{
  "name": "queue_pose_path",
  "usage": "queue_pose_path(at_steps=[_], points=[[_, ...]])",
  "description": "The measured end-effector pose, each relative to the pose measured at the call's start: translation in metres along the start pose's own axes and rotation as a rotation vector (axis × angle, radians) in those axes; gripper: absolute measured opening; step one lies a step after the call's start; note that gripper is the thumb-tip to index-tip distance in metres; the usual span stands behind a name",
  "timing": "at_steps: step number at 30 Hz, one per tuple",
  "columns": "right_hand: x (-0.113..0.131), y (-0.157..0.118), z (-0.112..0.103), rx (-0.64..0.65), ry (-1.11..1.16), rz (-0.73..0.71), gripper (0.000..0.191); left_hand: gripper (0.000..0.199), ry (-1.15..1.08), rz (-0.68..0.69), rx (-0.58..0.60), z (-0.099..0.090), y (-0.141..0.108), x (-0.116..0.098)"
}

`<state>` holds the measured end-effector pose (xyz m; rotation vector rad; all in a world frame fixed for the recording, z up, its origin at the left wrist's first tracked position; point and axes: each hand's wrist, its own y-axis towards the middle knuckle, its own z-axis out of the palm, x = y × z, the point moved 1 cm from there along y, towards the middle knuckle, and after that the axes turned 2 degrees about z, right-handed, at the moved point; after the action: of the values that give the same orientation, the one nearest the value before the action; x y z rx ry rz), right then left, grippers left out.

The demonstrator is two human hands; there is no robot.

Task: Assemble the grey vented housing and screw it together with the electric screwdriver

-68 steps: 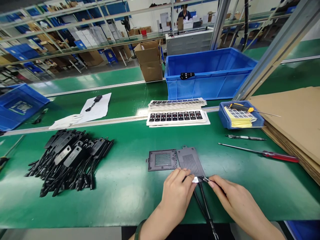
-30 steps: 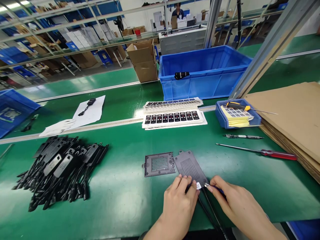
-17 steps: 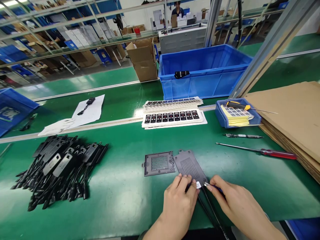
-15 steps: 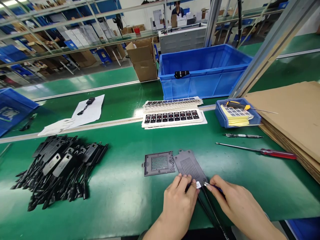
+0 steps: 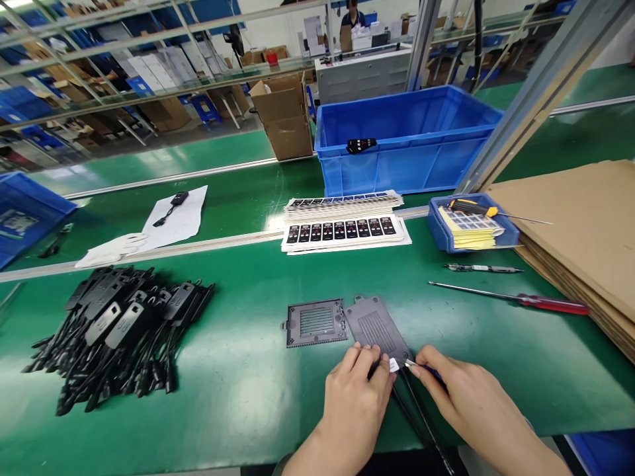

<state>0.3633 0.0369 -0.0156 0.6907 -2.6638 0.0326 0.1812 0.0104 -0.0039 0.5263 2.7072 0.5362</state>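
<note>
The grey case (image 5: 374, 324) lies flat on the green table (image 5: 238, 396), just beyond my hands, with its vented face up. Its long axis slants from a small tab at the far left end down to the near right corner, so that corner is the part closest to my right hand (image 5: 466, 390). My left hand (image 5: 354, 396) is the nearer of the two: it touches the case, its fingers drawn together and bent over the near left edge. Whether the thumb pinches the edge from below, I cannot tell. A white label (image 5: 393, 365) shows just beside those fingertips.

My right hand comes in from the near right side, thumb and forefinger pinching a slim tool (image 5: 409, 363), its metal tip pointing left at the near right corner. Whether the tip touches the case is too small to tell. Black cables (image 5: 421, 416) run from the near end of the case, between my hands, toward the near edge of the table.

Just left of the case lies a second grey panel (image 5: 316, 322), its inner side up. Well apart to the left is a heap of black adapters (image 5: 124, 324); a red-handled screwdriver (image 5: 550, 302) lies to the far right of my right hand.
</note>
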Motion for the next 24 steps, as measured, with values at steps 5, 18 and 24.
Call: queue_pose_path(at_steps=[5,18,24], points=[[0.0003,0.0006,-0.0002,-0.006,-0.007,-0.007,0.03,0.01,0.001,-0.004,0.004,-0.0011,0.0,-0.0002],[-0.0046,0.0006,0.0023,0.03,0.031,-0.039,0.027,0.01,-0.004,-0.011,0.012,0.0012,-0.001,0.0007],[-0.0049,0.0009,0.0011,0.049,0.054,-0.028,0.027,0.012,-0.01,-0.009,0.023,0.0017,-0.0011,0.001]])
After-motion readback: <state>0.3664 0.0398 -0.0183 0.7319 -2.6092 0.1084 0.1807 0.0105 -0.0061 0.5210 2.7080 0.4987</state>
